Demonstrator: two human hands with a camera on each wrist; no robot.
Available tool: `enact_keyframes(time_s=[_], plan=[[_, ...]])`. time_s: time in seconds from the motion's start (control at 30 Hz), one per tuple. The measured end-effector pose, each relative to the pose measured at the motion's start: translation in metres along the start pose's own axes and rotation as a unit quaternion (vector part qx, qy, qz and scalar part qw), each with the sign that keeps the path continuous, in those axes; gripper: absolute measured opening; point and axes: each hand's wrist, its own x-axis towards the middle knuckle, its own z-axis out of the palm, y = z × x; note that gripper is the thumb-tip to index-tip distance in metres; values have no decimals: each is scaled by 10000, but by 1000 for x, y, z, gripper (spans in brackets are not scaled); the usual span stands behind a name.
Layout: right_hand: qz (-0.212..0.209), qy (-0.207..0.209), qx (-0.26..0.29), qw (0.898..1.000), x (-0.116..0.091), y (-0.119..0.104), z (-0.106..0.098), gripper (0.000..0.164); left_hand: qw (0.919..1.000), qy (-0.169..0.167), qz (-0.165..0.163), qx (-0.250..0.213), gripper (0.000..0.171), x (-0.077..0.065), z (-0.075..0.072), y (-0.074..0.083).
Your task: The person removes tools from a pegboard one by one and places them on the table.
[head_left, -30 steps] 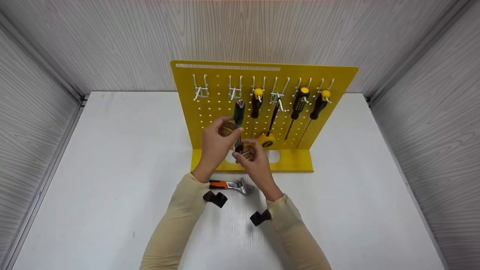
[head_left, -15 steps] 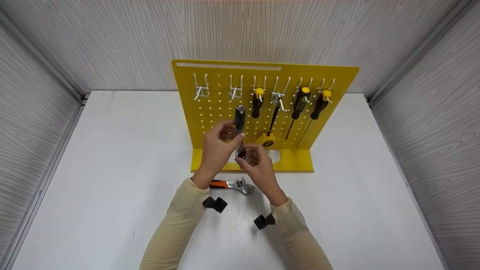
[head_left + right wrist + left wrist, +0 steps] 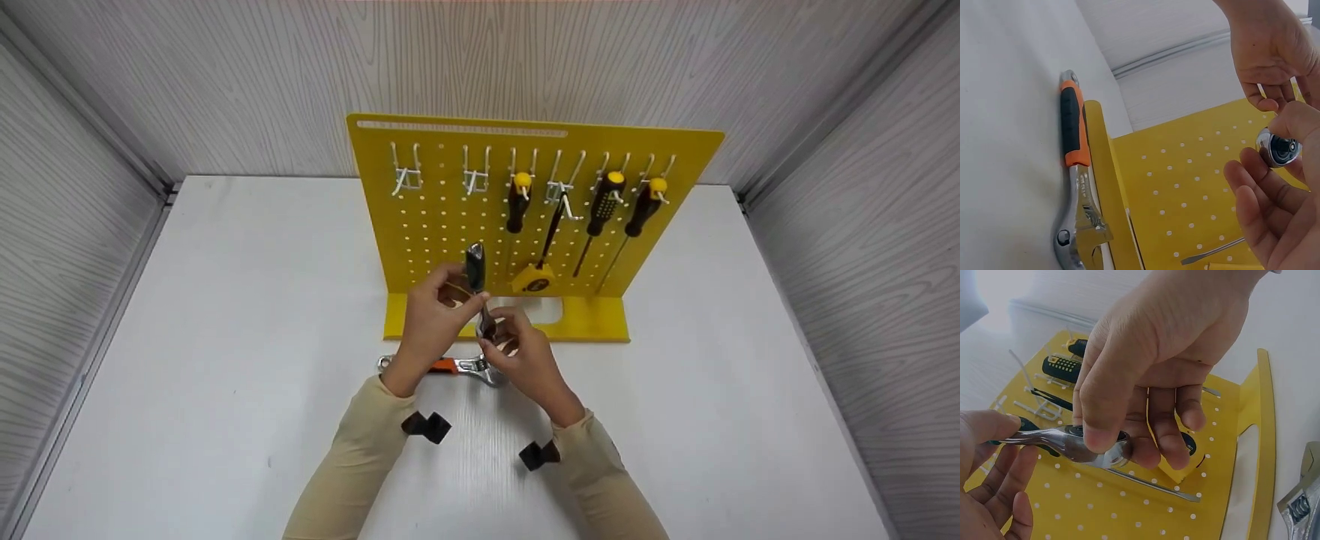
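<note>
In the head view my left hand (image 3: 439,311) pinches the neck of a ratchet wrench (image 3: 475,270) just below its dark green handle. The handle points up and away, in front of the yellow pegboard (image 3: 442,217). My right hand (image 3: 529,356) pinches the ratchet's chrome head between thumb and fingers. That round head (image 3: 1266,149) with its dark drive face shows in the right wrist view. The left wrist view has the shiny neck (image 3: 1058,441) running between both hands. Beneath them, an adjustable wrench (image 3: 469,366) with an orange and black handle lies on the table.
Three black screwdrivers with yellow ends, among them a dotted one (image 3: 606,204), hang on the board. A yellow tape measure (image 3: 534,279) hangs by a black strap. Two white hooks at the left, including the leftmost hook (image 3: 406,176), hold nothing. Walls enclose the white table (image 3: 247,300).
Both hands have drawn the ratchet wrench down and back from the pegboard toward the body. The ratchet's handle now sits well below the hooks.
</note>
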Motion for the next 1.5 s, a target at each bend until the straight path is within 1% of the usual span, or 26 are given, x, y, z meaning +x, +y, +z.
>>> enact_keyframes(time_s=[0.07, 0.3, 0.37, 0.47, 0.63, 0.73, 0.87, 1.0, 1.17, 1.4, 1.5], plan=[[69, -30, -52, 10000, -3, 3, 1, 37, 10000, -13, -42, 23, 29, -3, 0, -2], [55, -114, -110, 9999, -10, 9, 2, 35, 9987, -156, -484, -44, 31, -11, -6, -10], [80, -169, -89, 9998, -12, 9, 2, 35, 9983, -224, -537, -61, 32, -14, -9, -12], [126, -258, -115, 9995, -14, 11, 3, 35, 9978, -326, -559, -139, 32, -18, -14, -15], [253, -384, -148, 9988, -16, 14, 4, 33, 9971, -487, -509, -292, 28, -24, -24, -21], [207, -405, -141, 9989, -18, 16, 5, 33, 9965, -537, -560, -321, 28, -29, -30, -27], [48, -424, -214, 9989, -20, 18, 5, 34, 9965, -565, -588, -201, 27, -35, -36, -32], [-88, -558, -555, 9969, -22, 18, 4, 36, 9960, -601, -658, -27, 26, -42, -42, -36], [-186, -716, -1072, 9915, -24, 16, 6, 37, 9941, -608, -886, -118, 28, -52, -48, -40], [-333, -717, -1302, 9883, -26, 15, 11, 35, 9945, -475, -909, -207, 29, -64, -54, -47], [-409, -678, -1370, 9874, -27, 15, 13, 34, 9934, -399, -1046, -236, 29, -68, -57, -51]])
